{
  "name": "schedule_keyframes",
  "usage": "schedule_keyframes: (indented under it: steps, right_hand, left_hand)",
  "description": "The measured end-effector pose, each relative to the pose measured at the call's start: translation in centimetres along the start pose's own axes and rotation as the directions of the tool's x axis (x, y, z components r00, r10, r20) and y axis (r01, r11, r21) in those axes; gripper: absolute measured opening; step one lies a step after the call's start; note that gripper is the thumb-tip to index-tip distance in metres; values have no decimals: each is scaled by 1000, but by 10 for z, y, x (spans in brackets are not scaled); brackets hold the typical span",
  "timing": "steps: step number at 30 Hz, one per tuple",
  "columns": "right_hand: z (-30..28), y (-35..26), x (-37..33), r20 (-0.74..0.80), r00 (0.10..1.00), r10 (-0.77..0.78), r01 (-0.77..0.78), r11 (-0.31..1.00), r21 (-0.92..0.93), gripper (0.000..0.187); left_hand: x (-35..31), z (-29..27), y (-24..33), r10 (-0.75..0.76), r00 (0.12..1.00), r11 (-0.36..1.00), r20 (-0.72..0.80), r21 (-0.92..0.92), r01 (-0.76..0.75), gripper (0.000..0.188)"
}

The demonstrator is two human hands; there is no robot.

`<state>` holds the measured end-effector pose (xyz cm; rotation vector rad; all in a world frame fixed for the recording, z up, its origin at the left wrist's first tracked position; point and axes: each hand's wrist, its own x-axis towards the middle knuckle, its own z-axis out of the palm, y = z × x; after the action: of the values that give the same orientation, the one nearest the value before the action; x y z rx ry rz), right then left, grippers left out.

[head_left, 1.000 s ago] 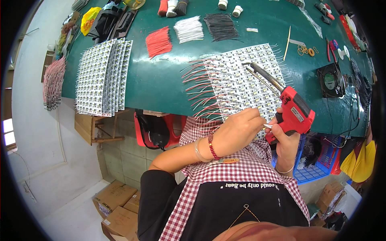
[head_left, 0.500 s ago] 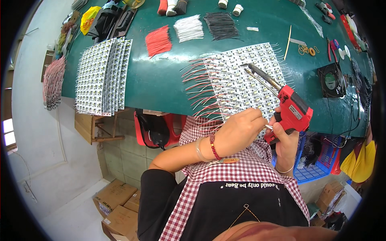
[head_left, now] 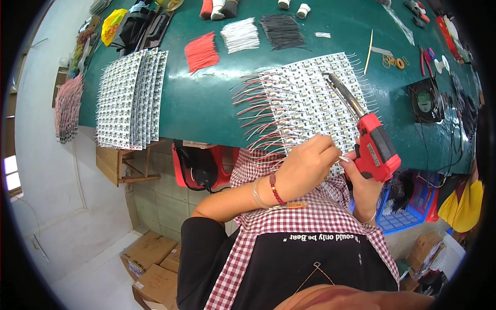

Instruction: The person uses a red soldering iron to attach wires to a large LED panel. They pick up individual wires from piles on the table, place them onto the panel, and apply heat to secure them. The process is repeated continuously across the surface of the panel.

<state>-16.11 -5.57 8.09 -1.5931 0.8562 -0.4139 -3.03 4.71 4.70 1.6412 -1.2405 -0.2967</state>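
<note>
My right hand [head_left: 366,192] is wrapped round the grip of a red and black soldering gun [head_left: 376,147]. The gun's metal tip points away from me over a panel of small white circuit boards [head_left: 315,88]. My left hand [head_left: 312,159] is closed in a pinch beside the right thumb, at short white wires [head_left: 343,158] whose ends show between the two hands. Red and white wires [head_left: 258,111] stick out from the panel's left side. My left hand and wrist cover part of the panel's near edge.
Bundles of red wires [head_left: 202,52], white wires [head_left: 240,36] and black wires [head_left: 282,32] lie farther back on the green table [head_left: 201,108]. More circuit panels [head_left: 121,103] stand at the left. A small black fan [head_left: 425,101] and pliers [head_left: 424,62] are at the right.
The soldering gun has turned in my right hand, so its tip sits farther right and slightly higher over the panel. My left hand has barely shifted, still pinching by the right thumb.
</note>
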Motion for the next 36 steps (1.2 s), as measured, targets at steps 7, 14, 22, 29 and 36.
schedule_keyframes:
  steps: [7,14,22,29,36]
  right_hand:
    - [-3,-7,8,-84,996,-15,16,1000,13,36]
    - [-26,-11,35,-83,993,-83,101,963,250,40]
    - [-2,-7,60,92,995,31,-62,931,359,45]
    - [17,-6,75,61,982,177,-186,959,212,25]
    - [25,-10,78,72,980,186,-193,976,100,22]
  left_hand:
    - [3,-18,-17,52,999,972,-17,232,-46,18]
    - [38,-86,-115,149,986,860,-70,501,-95,21]
    - [79,-90,-149,328,927,764,181,526,-373,26]
    - [78,-80,-161,317,925,778,207,501,-379,26]
    - [73,-77,-162,299,935,794,189,494,-354,25]
